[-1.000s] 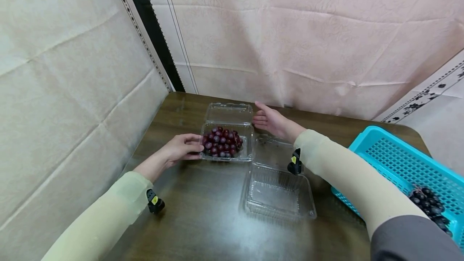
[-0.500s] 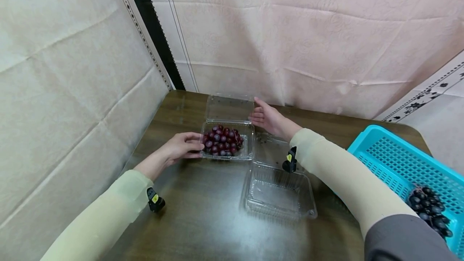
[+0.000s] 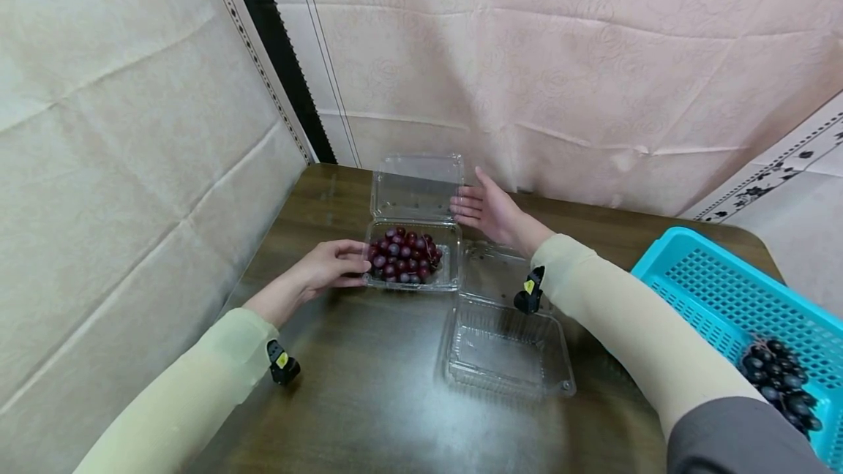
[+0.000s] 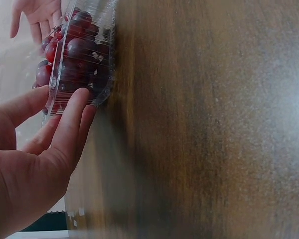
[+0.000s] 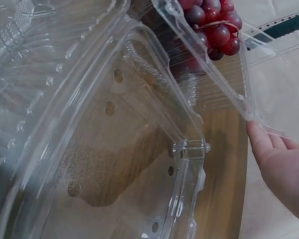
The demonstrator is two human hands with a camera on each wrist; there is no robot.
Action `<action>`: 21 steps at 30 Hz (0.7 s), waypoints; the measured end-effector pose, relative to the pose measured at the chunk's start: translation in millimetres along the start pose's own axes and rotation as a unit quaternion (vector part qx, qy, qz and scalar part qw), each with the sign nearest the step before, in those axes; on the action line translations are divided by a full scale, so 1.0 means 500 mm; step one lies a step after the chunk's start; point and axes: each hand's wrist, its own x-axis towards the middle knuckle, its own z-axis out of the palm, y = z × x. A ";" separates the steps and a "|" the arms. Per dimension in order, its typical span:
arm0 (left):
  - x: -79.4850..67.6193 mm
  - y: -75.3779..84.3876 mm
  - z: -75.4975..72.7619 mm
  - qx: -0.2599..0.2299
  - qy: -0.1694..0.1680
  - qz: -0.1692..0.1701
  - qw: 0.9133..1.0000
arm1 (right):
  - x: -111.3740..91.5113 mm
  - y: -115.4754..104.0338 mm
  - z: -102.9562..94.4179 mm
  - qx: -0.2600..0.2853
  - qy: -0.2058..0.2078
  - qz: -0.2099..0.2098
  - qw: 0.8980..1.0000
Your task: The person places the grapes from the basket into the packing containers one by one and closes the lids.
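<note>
Dark red grapes (image 3: 405,256) fill much of a clear plastic clamshell box (image 3: 449,269) near the back of the table. Its see-through lid (image 3: 418,189) stands tilted up at the hinge on the far side. My left hand (image 3: 332,263) touches the box's left wall; in the left wrist view its extended fingers (image 4: 72,122) lie against the ribbed side and rim. Fingers straight, my right hand (image 3: 490,212) is at the lid's right edge. In the right wrist view, its fingertips (image 5: 254,130) are right by the hinge corner.
A second clear clamshell (image 3: 503,350), lid folded back, sits front right of the first, under my right forearm. At the right edge, a turquoise basket (image 3: 718,269) holds black grapes (image 3: 780,379). Cloth curtains (image 3: 560,93) hang behind the wooden table (image 3: 369,386).
The lid of the grape box has swung from leaning back to more upright. My right hand has risen slightly beside it. The left hand has stayed at the box's side.
</note>
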 end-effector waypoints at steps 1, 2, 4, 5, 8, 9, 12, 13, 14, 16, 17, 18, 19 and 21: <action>-0.001 0.000 0.000 -0.001 0.000 0.001 1.000 | -0.001 -0.001 0.001 0.001 -0.005 -0.002 1.000; -0.001 0.000 0.000 -0.002 0.001 0.000 1.000 | -0.002 -0.003 0.001 0.001 -0.009 -0.004 1.000; -0.001 -0.001 0.001 -0.004 0.004 0.000 1.000 | -0.004 -0.005 0.003 0.002 -0.012 -0.007 1.000; -0.001 -0.001 0.001 -0.004 0.003 0.001 1.000 | -0.005 -0.005 0.003 0.001 -0.013 -0.008 1.000; -0.002 -0.001 0.002 -0.005 0.003 0.002 1.000 | -0.009 -0.006 0.003 -0.006 -0.019 -0.013 1.000; -0.001 -0.001 0.002 -0.007 0.004 0.000 1.000 | -0.011 -0.007 0.002 -0.011 -0.024 -0.015 1.000; -0.002 0.000 0.001 -0.008 0.001 0.000 1.000 | -0.014 -0.006 0.002 -0.021 -0.037 -0.025 0.999; -0.002 0.001 0.001 -0.008 0.001 0.000 1.000 | -0.015 -0.005 0.002 -0.024 -0.040 -0.028 0.999; -0.003 0.001 0.000 -0.009 0.001 -0.001 1.000 | -0.016 -0.005 0.002 -0.026 -0.043 -0.031 0.998; -0.004 0.001 0.000 -0.007 0.000 -0.001 1.000 | -0.017 -0.004 0.003 -0.029 -0.045 -0.037 0.998; -0.005 0.002 0.000 -0.007 -0.001 -0.001 1.000 | -0.018 -0.003 0.003 -0.031 -0.045 -0.039 0.998; -0.005 0.001 0.000 -0.007 0.000 -0.001 1.000 | -0.019 -0.002 0.003 -0.035 -0.046 -0.041 0.998; -0.005 0.001 0.001 -0.007 0.001 -0.001 1.000 | -0.020 -0.002 0.003 -0.039 -0.048 -0.042 0.997; -0.005 0.000 0.002 -0.007 0.003 -0.001 1.000 | -0.022 -0.001 0.004 -0.052 -0.051 -0.046 0.996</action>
